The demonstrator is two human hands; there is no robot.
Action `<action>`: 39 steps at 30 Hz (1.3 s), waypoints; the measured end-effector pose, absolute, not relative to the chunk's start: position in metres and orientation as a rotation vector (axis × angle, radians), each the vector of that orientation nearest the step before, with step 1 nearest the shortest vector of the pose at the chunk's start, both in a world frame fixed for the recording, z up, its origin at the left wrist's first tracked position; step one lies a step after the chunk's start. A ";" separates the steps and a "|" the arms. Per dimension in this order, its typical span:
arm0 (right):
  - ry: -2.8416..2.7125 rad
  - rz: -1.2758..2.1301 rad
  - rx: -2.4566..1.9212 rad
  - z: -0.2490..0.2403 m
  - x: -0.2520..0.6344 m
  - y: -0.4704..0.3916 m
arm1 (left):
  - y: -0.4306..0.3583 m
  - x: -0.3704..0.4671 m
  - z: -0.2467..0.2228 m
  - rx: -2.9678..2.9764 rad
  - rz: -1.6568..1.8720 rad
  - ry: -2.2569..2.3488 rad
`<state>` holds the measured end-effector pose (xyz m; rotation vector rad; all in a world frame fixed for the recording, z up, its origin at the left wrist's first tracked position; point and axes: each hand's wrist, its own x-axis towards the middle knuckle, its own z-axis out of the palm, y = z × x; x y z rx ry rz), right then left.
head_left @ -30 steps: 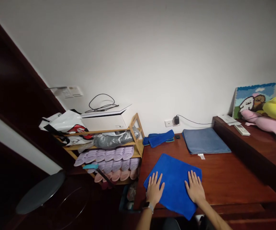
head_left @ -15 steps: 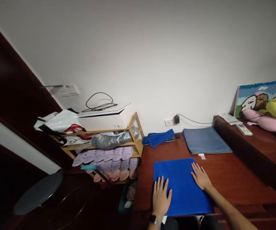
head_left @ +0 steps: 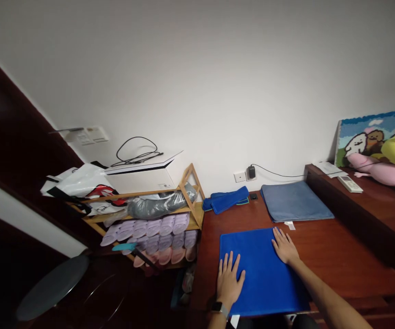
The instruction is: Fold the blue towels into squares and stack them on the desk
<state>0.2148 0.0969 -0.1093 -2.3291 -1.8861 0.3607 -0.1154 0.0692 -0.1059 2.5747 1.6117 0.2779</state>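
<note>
A bright blue cloth (head_left: 259,269) lies flat and smooth on the reddish-brown table (head_left: 341,260), near its front edge. On the cloth's left side rests my left hand (head_left: 229,281), palm down with fingers spread, a watch on its wrist. My right hand (head_left: 285,246) lies open on the cloth's upper right edge, fingers pointing away from me. Neither hand grips anything. Behind the cloth is a folded grey-blue cloth (head_left: 295,201) with a white tag. Narrow folded blue cloths (head_left: 228,200) sit at the table's back left corner.
Left of the table stands a wooden rack (head_left: 197,214) with slippers (head_left: 152,228), bags and a white box (head_left: 142,178). A round stool (head_left: 55,285) is at lower left. On the raised right surface are a remote (head_left: 350,184) and plush toys (head_left: 378,170).
The view has tilted slightly. Both hands remain flat on the blue cloth, with little movement against it.
</note>
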 end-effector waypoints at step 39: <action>-1.878 0.233 -2.352 -0.131 0.221 0.117 | 0.204 -0.105 -0.117 2.515 0.292 1.875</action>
